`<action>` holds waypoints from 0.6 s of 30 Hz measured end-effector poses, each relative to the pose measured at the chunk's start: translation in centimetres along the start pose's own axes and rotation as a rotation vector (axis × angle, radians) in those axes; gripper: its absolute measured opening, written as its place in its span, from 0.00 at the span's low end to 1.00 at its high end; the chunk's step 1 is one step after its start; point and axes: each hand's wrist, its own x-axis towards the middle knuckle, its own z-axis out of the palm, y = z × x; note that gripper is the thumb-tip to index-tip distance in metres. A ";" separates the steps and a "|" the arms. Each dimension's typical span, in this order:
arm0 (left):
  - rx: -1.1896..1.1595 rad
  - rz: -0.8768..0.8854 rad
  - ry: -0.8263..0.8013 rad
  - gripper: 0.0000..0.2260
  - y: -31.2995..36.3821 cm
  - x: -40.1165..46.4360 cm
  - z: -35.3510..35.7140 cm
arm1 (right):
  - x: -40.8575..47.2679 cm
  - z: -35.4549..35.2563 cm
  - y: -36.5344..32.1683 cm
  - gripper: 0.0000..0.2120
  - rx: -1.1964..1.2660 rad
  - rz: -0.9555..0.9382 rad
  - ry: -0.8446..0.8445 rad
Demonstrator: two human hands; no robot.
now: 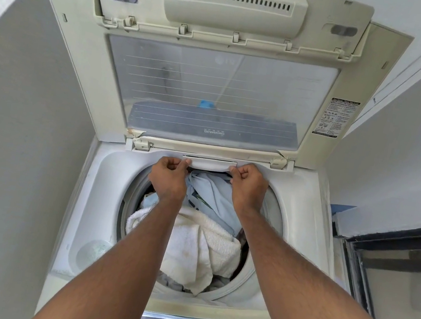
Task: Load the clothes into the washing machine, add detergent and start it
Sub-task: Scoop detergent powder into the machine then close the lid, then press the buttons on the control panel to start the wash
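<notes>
Detergent drawer (208, 163) sits at the back rim of the washing machine (104, 197), just under the lid hinge, with its long axis running left–right. In the head view, the left hand (169, 177) pinches its left end and the right hand (248, 186) its right end — both equally near, so the pull is likely straight toward the person, over the clothes (202, 240) in the drum.

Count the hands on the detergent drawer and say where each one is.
2. The left hand pinches the left end of the detergent drawer; the right hand pinches its right end.

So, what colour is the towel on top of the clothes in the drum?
The towel is white, slightly yellowed in spots; the head view shows it.
</notes>
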 end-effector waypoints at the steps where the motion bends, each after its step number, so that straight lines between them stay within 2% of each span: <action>1: 0.006 0.007 -0.003 0.08 0.0 0.1 0.0 | 0.0 0.0 0.0 0.11 0.000 0.001 -0.002; 12: 0.094 0.059 -0.038 0.08 0.8 0.2 -0.2 | 0.2 -0.4 -0.7 0.14 -0.030 0.021 -0.011; 18: 0.226 0.179 -0.113 0.07 3.1 -1.6 -2.2 | -1.2 -3.2 -3.1 0.10 -0.165 -0.201 -0.053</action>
